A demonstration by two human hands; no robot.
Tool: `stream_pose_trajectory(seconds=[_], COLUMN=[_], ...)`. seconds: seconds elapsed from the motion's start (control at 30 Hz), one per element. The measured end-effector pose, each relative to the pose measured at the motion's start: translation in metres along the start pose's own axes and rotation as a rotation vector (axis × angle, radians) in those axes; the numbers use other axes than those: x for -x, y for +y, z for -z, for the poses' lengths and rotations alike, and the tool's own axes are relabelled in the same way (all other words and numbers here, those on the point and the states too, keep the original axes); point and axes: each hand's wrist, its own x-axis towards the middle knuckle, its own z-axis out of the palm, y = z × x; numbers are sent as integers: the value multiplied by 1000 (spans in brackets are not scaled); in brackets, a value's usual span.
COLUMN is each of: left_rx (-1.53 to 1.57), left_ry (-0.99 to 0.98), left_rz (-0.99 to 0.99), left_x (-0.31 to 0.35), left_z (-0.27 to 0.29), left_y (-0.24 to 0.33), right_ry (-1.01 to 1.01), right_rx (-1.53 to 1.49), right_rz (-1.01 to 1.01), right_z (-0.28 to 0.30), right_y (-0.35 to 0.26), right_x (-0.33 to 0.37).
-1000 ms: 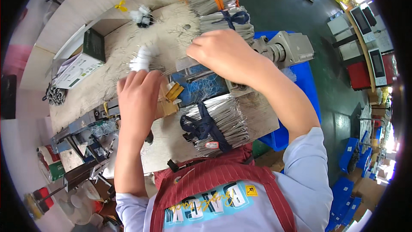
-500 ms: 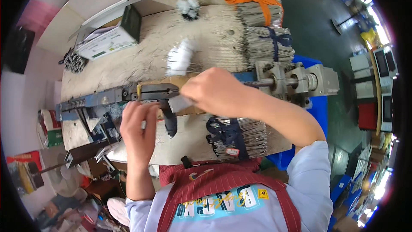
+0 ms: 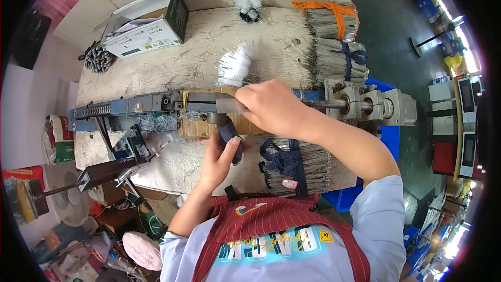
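My left hand (image 3: 216, 162) is closed round a dark cloth-wrapped handle (image 3: 230, 134) that juts toward me from the machine's jaws. My right hand (image 3: 269, 104) is closed in a pinch over the bench fixture. A pale greyish, flat bundle (image 3: 228, 106), perhaps bristles, sticks out from its fingers and lies against the dark metal jaws (image 3: 204, 99). The right fingertips are partly hidden. These jaws belong to a long blue metal machine (image 3: 125, 107) that runs across the worktable, with a coil spring (image 3: 98, 110) at its left. White bristle brush pieces (image 3: 235, 67) lie just beyond my right hand.
Tied bundles of thin metal wires (image 3: 334, 23) lie at the table's right, and another bundle (image 3: 308, 167) sits closer to me. A shaft with bearing blocks (image 3: 355, 103) extends right. A white-and-green box (image 3: 143, 39) stands at the far left. Scattered wires cover the wooden tabletop (image 3: 193, 62).
My left hand has moved right from beside the jaws and taken hold of the dark handle. My right hand keeps its pinch near the jaws. The whole view has shifted slightly.
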Motion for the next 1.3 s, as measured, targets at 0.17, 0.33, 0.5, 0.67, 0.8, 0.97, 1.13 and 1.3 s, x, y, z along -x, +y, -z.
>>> stream_pose_trajectory(seconds=[0.17,0.33,0.5,0.67,0.8,0.97,1.13,1.3], left_rx=[-1069,-138,35,-173,-587,-605,-55,64], left_ry=[-48,-358,-275,86,75,-1,514,689], left_rz=[-143,379,478,173,-96,-34,95,89], left_x=[-12,1,15,30,13,23,66,50], left_z=[69,100,-25,-43,-18,-3,83,108], left_y=[59,129,63,2,-28,-2,-15,-16], right_ry=[-220,-267,-113,-48,-154,-31,0,59], right_rx=[-141,-188,-93,239,-33,100,324,209], right_rz=[-232,-273,-162,67,-7,52,-278,-171], right_z=[19,17,8,-7,-54,-45,-39,-33], right_y=[-1,3,-2,-42,-28,-11,32,25], right_x=[-10,-17,-8,44,50,54,65,72])
